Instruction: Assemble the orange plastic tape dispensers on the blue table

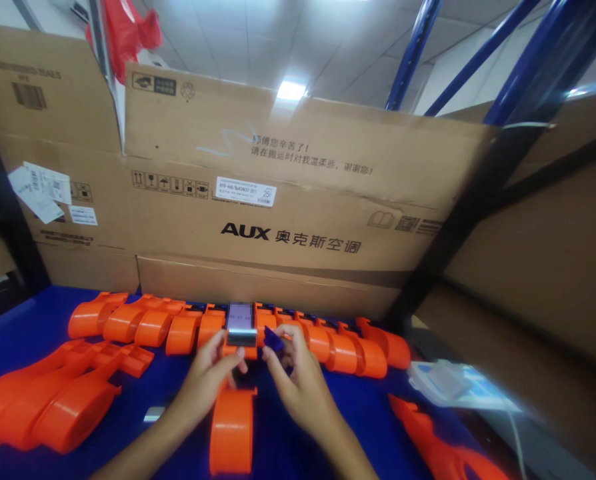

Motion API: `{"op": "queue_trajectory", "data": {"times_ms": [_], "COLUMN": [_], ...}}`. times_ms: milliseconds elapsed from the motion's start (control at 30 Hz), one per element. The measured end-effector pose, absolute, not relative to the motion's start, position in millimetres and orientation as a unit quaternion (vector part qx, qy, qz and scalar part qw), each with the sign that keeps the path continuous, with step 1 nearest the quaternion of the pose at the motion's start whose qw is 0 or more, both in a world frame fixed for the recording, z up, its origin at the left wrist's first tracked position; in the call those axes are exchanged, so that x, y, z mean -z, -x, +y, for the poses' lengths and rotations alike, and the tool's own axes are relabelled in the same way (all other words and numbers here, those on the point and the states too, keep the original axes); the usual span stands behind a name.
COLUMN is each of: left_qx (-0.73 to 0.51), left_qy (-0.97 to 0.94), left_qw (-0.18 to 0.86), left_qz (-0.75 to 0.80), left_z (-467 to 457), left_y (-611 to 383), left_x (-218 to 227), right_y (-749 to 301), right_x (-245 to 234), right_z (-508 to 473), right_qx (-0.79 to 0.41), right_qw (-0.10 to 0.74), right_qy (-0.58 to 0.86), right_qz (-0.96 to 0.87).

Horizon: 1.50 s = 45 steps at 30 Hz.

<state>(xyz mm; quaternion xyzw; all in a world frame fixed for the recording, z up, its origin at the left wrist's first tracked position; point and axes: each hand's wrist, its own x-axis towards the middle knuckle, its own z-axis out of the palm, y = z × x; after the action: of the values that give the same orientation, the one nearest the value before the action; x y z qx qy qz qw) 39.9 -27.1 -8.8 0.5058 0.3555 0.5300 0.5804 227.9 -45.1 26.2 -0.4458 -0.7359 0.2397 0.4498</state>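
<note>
My left hand [209,377] grips the head of an orange plastic tape-dispenser body [232,427] that lies on the blue table [38,320], its fingers by a shiny metal plate [241,327] at the top. My right hand [296,380] is closed in a pinch on a small dark blue plastic piece [274,339] just right of that plate.
A row of several orange dispenser bodies [178,327] lies along the back of the table, more are piled at the left [53,400] and one at the right [443,453]. Large cardboard boxes [298,200] stand behind. A white plastic bag [453,383] lies right.
</note>
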Motion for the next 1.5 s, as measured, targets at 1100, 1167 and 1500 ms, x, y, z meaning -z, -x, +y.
{"op": "queue_trajectory", "data": {"times_ms": [1100,1167,1500], "left_qx": [-0.526,-0.523,-0.540], "left_qy": [-0.505,-0.503,-0.487], "left_qw": [0.581,0.583,0.595], "left_qz": [0.362,0.365,0.343], "left_z": [-30.7,-30.8,-31.8], "left_y": [-42.1,-42.5,-43.2], "left_x": [9.7,10.7,7.6], "right_y": [-231.5,-231.2,-228.5], "right_x": [-39.5,-40.1,-41.4], "right_z": [-52.8,-53.3,-56.8], "right_qx": [-0.093,-0.094,-0.107], "right_qw": [0.321,0.321,0.345], "right_qy": [0.451,0.447,0.440], "right_qz": [-0.828,-0.830,-0.822]}}
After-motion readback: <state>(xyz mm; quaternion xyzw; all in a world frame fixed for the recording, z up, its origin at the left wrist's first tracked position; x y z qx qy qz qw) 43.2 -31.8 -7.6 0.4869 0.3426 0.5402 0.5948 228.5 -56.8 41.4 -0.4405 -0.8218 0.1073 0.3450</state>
